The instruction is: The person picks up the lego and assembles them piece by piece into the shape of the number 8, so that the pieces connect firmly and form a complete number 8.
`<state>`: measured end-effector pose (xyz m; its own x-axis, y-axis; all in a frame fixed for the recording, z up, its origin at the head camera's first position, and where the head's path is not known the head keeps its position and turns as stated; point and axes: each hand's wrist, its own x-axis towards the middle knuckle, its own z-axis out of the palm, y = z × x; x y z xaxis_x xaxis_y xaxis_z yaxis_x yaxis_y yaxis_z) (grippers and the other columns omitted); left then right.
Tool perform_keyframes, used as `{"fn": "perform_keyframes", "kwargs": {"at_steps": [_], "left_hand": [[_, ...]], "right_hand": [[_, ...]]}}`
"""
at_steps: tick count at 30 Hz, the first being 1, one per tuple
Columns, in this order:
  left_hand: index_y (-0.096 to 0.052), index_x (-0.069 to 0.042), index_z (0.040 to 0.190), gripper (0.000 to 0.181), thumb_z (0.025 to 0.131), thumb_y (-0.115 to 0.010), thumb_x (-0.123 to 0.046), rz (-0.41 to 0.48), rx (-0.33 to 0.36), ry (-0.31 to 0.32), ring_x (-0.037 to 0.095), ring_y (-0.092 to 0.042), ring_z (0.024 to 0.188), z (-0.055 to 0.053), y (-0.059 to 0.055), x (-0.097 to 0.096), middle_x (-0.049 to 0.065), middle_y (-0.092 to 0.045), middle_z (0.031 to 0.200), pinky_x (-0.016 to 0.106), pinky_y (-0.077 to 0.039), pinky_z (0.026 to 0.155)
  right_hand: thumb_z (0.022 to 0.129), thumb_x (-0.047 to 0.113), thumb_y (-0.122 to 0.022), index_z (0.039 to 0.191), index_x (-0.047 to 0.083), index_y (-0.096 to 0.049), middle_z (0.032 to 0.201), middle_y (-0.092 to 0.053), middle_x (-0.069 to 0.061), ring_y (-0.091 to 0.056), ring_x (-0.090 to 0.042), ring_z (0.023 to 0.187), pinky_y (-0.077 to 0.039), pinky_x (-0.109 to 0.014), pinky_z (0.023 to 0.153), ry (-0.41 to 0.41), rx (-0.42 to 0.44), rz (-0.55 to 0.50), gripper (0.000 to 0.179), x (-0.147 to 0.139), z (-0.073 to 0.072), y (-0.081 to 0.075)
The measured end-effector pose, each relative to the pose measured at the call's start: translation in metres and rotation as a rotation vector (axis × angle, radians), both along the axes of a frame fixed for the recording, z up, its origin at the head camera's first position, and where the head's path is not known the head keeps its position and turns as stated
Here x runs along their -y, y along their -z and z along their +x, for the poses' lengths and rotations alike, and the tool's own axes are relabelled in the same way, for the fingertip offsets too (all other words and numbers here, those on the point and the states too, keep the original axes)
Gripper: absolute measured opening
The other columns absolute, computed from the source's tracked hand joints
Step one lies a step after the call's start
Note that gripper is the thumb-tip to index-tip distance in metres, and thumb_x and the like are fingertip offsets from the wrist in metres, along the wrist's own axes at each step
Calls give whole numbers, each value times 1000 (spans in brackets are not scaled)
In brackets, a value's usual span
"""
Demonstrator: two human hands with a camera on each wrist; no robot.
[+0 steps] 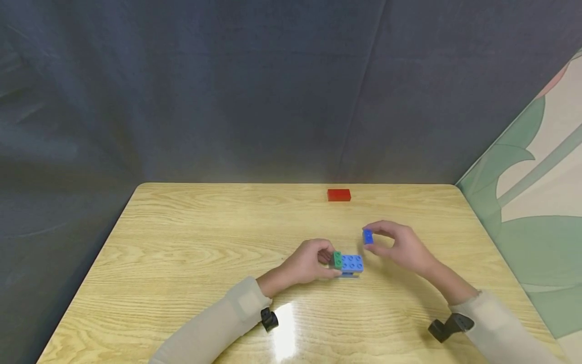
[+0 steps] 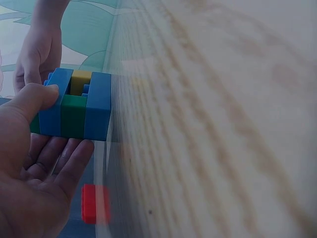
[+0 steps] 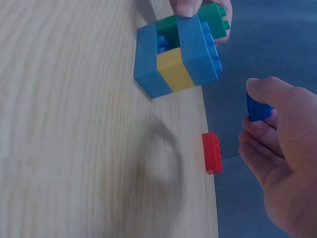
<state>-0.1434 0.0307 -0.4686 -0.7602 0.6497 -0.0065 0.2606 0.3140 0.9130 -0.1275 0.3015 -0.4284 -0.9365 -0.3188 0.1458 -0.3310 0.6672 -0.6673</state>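
My left hand grips a small stack of toy building bricks by its left end, thumb in front and fingers behind. In the left wrist view the stack shows two blue layers with a green brick and a yellow brick between them. Another green brick sits on top at the left end, beside bare blue studs. Just right of and above the stack, my right hand pinches a small dark blue brick between thumb and fingers, held up off the table.
A red brick lies near the far edge of the wooden table. Behind the table hangs a dark cloth, and a leaf-patterned surface slopes along the right side. Each wrist wears a small black camera mount.
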Motion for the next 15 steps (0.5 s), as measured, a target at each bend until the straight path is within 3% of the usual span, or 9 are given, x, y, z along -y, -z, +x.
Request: {"fn": "perform_keyframes", "kwargs": {"at_steps": [6,15], "left_hand": [[-67,-12,95,24,82,-87,-13,1,-1,0,4,-64,87,0,0,0,-5,-67,97,20,-55,82],[-67,-11,94,24,83,-87,-13,5,-5,4,6,-65,88,1,-1,0,-5,-66,97,21,-56,83]], "right_hand": [[87,12,-82,126,1,-67,125,-69,-10,-65,-36,117,-51,-56,99,-37,-6,-6,43,3,7,-1],[84,10,-84,119,4,-72,117,-72,-2,-68,-31,111,-54,-54,94,-67,-74,4,38,9,17,5]]}}
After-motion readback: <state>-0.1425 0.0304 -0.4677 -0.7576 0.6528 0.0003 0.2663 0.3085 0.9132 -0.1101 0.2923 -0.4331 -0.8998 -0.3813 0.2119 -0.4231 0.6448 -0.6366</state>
